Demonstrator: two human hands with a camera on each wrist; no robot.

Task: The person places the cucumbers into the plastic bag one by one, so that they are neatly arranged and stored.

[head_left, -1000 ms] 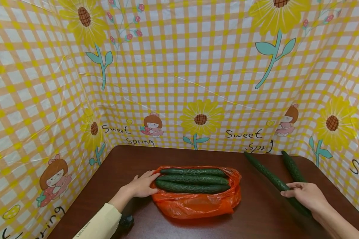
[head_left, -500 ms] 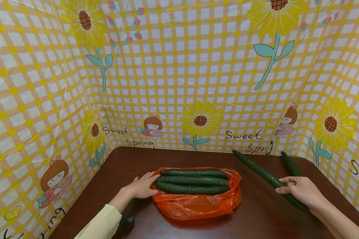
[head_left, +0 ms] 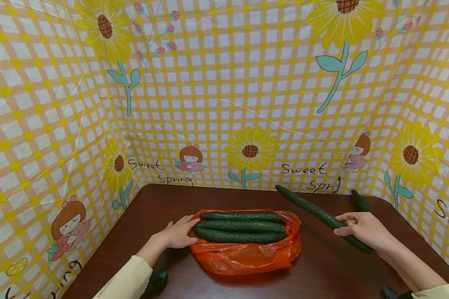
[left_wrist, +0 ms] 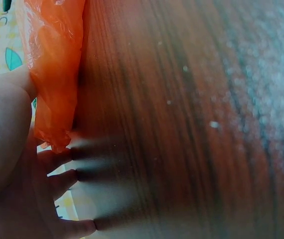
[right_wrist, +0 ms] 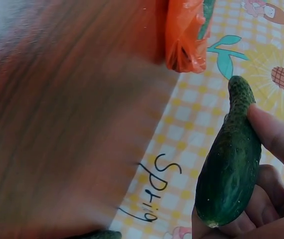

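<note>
A dark green cucumber (head_left: 307, 206) slants up and to the left from my right hand (head_left: 363, 229), its far end pointing at the wall. Thumb and fingers grip it near the close end, as the right wrist view shows of the cucumber (right_wrist: 226, 172). An orange-red plastic bag (head_left: 243, 258) stands mid-table with three cucumbers (head_left: 243, 225) lying side by side in its mouth. My left hand (head_left: 178, 234) touches the bag's left end with fingers spread. In the left wrist view its thumb lies against the bag (left_wrist: 57, 74) and the fingertips reach the table.
Another cucumber (head_left: 360, 201) lies at the table's back right, partly hidden behind my right hand. The brown table (head_left: 161, 199) ends at walls of checked, flower-printed cloth (head_left: 209, 104) at the back and both sides.
My right hand has carried its cucumber left and toward the back, away from the other cucumber, which now shows less behind the hand. The left hand and the bag have stayed put.
</note>
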